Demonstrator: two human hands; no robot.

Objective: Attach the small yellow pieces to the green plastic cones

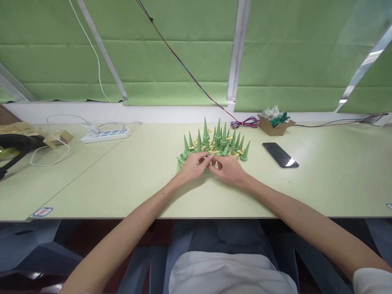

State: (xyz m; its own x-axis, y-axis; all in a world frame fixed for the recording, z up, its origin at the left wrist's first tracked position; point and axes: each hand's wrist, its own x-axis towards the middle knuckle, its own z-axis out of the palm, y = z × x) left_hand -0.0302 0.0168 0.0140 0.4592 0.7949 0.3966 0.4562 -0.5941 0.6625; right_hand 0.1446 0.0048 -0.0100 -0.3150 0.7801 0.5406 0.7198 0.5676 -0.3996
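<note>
At least ten green cones point(205, 130) stand bunched on the table point(137, 179) in front of you; overlap spoils an exact count, as it does for the small yellow pieces point(229, 138) among them. Your two hands, left hand point(193, 167) and right hand point(230, 168), meet at the cluster's near edge, fingertips drawn in narrow; what they hold, you cannot tell. Rightward lie one phone point(280, 155) and one cardboard box point(273, 129); leftward, one power strip point(105, 136) and a black object point(18, 143), cut off.
</note>
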